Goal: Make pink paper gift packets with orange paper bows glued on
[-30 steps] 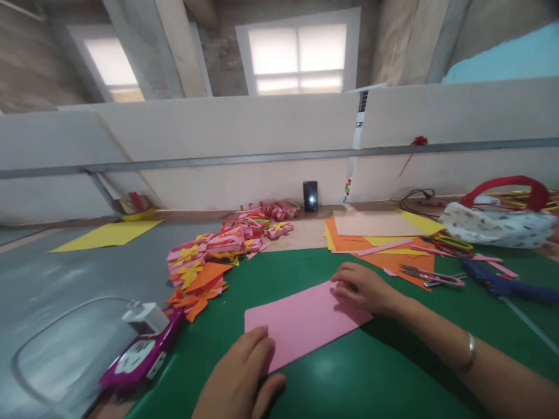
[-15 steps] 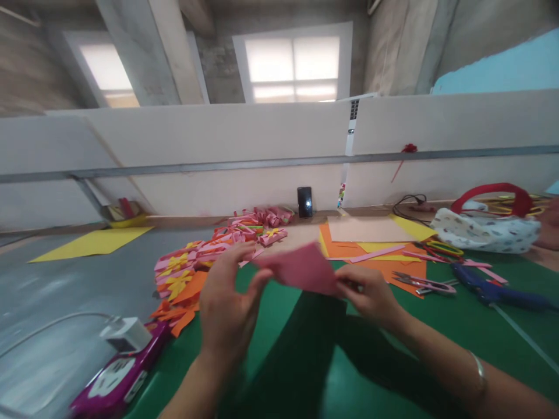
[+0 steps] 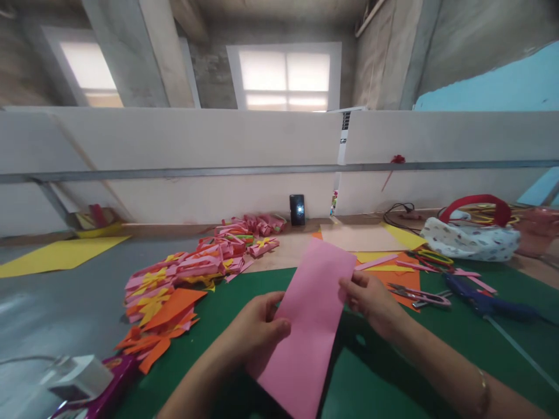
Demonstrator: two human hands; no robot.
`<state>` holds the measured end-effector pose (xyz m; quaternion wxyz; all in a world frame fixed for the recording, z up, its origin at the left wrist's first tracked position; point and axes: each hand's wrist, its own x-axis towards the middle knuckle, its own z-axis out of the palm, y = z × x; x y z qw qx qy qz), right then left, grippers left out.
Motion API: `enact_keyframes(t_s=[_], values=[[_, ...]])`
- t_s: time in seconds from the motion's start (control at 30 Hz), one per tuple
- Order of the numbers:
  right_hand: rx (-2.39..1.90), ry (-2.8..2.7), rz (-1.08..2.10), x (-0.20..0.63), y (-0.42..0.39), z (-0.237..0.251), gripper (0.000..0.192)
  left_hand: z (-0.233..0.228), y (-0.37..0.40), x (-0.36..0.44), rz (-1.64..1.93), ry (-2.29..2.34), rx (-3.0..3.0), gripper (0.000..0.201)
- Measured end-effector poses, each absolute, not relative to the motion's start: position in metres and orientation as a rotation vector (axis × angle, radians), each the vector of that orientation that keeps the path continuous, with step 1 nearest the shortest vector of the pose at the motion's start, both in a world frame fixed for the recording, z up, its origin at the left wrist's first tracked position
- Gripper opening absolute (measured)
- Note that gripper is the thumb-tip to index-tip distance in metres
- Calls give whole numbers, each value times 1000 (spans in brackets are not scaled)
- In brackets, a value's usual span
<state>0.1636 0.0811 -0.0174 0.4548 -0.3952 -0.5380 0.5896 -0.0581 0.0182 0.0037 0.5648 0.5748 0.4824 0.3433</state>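
A long pink paper sheet (image 3: 308, 326) is held up lengthwise above the green cutting mat (image 3: 437, 337), its far end pointing away from me. My left hand (image 3: 257, 329) pinches its left edge with thumb on top. My right hand (image 3: 371, 299) grips its right edge near the far end. A thin bracelet (image 3: 483, 381) sits on my right wrist.
A pile of pink, orange and yellow paper pieces (image 3: 192, 273) lies to the left. Orange and yellow sheets (image 3: 375, 250), scissors (image 3: 414, 294) and a blue glue gun (image 3: 484, 299) lie to the right. A patterned bag (image 3: 471, 238), a phone (image 3: 297, 209) and a purple device (image 3: 94, 387) are also here.
The pink sheet lay flat on the mat, was lifted by both hands and turned; now it is held lengthwise in front of me. The view has tilted upward.
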Motion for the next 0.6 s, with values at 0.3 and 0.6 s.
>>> enact_keyframes(t_s=[0.3, 0.6], values=[[-1100, -1265, 1308, 177, 101, -23, 31, 2, 19, -71, 568, 1423, 1589, 26], [-1187, -1423, 1251, 169, 90, -19, 20, -7, 28, -68, 682, 1507, 1545, 26]])
